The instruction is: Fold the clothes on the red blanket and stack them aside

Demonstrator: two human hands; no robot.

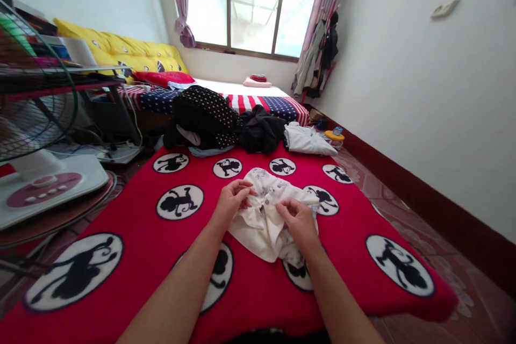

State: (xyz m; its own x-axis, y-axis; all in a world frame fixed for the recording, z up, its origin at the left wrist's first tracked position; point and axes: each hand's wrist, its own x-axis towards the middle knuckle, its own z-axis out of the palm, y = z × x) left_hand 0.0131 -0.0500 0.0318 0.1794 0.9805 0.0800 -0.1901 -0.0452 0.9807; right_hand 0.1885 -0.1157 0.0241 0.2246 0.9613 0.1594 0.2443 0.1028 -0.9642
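Note:
A crumpled white garment [262, 231] with a grey-purple printed pattern lies on the red blanket [133, 193]. It has a small dark button near its middle. My left hand [234, 201] is at its left side, thumb and fingers pinched on the cloth. On the other side my right hand [297, 220] pinches the cloth just right of the button. Whether the garment is a shirt or something else, I cannot tell.
Behind it lie a black polka-dot garment [201, 115], a dark garment [262, 129] and a folded white garment [308, 138]. A fan [36, 86] stands at the left. A bed [226, 86] is under the window, and clothes [316, 56] hang at the right wall.

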